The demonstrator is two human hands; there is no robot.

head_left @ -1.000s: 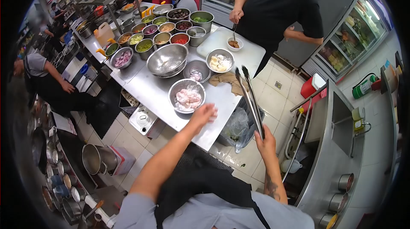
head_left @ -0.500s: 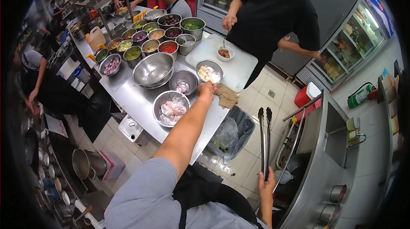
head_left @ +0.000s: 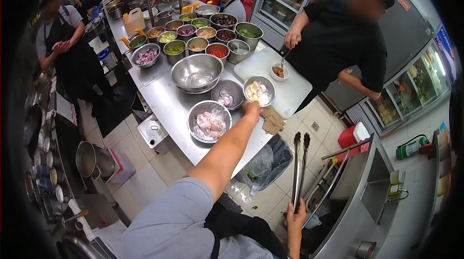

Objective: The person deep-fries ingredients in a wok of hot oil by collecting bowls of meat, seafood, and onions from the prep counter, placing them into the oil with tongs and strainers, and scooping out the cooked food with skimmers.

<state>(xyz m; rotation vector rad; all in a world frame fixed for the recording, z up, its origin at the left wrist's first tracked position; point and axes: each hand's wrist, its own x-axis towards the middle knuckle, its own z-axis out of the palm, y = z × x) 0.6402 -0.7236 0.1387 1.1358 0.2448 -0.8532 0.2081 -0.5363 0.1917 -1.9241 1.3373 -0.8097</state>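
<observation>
My left hand [head_left: 252, 109] reaches across the steel table and grips the near rim of a metal bowl [head_left: 261, 81]. Pale yellow and white pieces lie in that bowl, beside the white cutting board. Down at the right, my right hand [head_left: 296, 214] is closed around the lower end of long metal tongs [head_left: 299, 172], which point upward. Left of my left hand stand a bowl with pink raw meat [head_left: 210, 122] dusted white and a steel bowl with sliced onion [head_left: 225, 99]. A folded brown cloth [head_left: 273, 122] lies just right of my hand.
Several steel pots of chopped ingredients [head_left: 197, 44] crowd the table [head_left: 159, 99]. Across it, a co-worker in black [head_left: 345, 36] holds a spoon in a small white bowl [head_left: 279, 72] on the cutting board [head_left: 295, 92]. A lined bin [head_left: 266, 162] stands below the table edge; a sink [head_left: 374, 172] is at right.
The view has shifted, so the table sits farther right and lower. My left hand stays on the bowl rim and my right hand keeps the tongs. A person at far left now stands more upright.
</observation>
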